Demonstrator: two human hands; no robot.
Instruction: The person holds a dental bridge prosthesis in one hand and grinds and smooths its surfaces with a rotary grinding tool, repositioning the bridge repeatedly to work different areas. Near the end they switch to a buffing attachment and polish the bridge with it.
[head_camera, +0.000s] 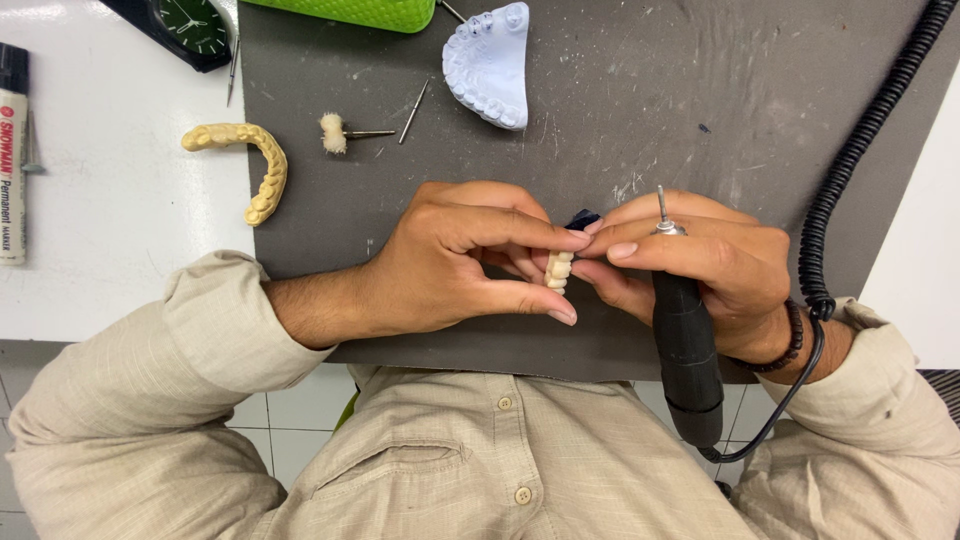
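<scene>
Pinching teeth strip (558, 271) btw. fingers (540, 240)

Both hands meet over a dark grey work mat (640, 110), scuffed with pale dust. The left hand (460, 260) pinches a small cream-coloured row of false teeth (558, 271) between thumb and fingers, and the right hand's (700, 265) fingertips touch it too, with a bit of dark blue material (582, 218) poking up behind. That right hand also grips a black rotary handpiece (685, 350), bur pointing up, its coiled black cable (860, 140) running off to the top right. Further up the mat lie a pale blue dental cast (490, 62) and a fluffy polishing bur (335, 133). A yellowish dental arch model (250, 160) sits half on the white table (110, 210).
</scene>
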